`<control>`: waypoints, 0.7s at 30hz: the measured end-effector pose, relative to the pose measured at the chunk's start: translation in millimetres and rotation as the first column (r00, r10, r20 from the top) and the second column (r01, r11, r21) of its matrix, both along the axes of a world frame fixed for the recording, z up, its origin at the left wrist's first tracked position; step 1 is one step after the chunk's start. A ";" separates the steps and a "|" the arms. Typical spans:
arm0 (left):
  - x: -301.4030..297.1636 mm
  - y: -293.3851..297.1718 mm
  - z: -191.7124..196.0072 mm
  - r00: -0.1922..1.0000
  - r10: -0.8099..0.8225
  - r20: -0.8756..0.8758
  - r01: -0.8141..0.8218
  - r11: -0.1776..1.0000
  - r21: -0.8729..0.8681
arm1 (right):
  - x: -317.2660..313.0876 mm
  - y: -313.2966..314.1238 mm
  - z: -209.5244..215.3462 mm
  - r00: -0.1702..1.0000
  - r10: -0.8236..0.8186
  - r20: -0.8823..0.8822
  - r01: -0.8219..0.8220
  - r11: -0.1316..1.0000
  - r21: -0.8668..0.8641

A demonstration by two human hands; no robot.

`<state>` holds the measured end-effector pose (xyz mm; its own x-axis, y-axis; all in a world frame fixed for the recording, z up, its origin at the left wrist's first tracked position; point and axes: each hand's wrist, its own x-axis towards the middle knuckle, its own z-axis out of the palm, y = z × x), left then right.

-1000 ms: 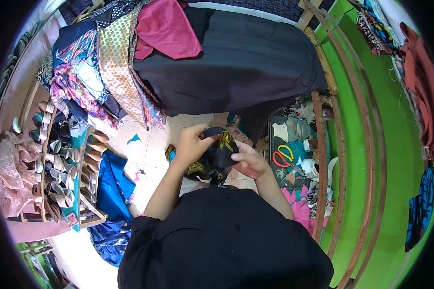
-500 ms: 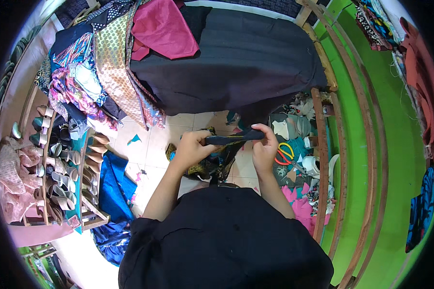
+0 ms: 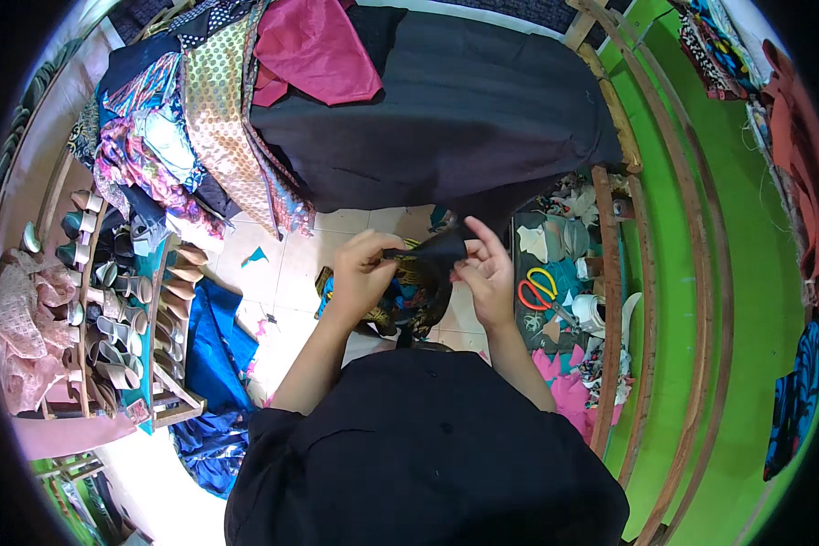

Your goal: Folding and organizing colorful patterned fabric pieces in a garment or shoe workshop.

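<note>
Between my hands hangs a black piece of cloth, its upper edge spanning from one hand to the other. My left hand is closed on the cloth's left end, thumb against curled fingers. At the right end, my right hand has its index finger raised while the thumb and other fingers bend in at the cloth's edge. Below the black cloth, a yellow, black and blue patterned fabric bunches near my lap. Whether the two fabrics are joined cannot be made out.
Ahead stands a table covered in black cloth, with piled fabrics on its left. Scissors with red and yellow handles lie among scraps at right, beside wooden rails. A shoe rack and blue fabric are at left.
The black cloth has gone from a narrow taut strip to a wider, drooping piece. My right index finger has lifted, and the other fingers have curled in at the edge.
</note>
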<state>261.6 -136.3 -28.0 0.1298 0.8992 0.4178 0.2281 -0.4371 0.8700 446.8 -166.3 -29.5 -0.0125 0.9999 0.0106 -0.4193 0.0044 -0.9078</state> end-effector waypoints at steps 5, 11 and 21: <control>5.3 -1.4 4.3 0.998 -0.005 0.058 0.010 0.996 -0.087 | 3.2 0.6 -0.2 0.967 0.168 0.189 -0.199 0.968 0.156; 1.2 -0.9 22.0 0.987 -0.124 -0.102 0.093 0.960 -0.264 | 25.1 27.7 10.2 0.916 -0.294 -0.273 0.312 0.950 0.024; -11.6 8.0 56.6 0.829 -0.509 0.231 0.559 0.758 -0.335 | -29.9 43.9 8.0 0.702 0.408 0.584 -0.541 0.839 0.064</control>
<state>250.1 -128.3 28.6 0.6084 0.7859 0.1105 -0.0594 -0.0938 0.9938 416.8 -122.4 -21.6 -0.5543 0.8298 0.0652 0.1248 0.1603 -0.9792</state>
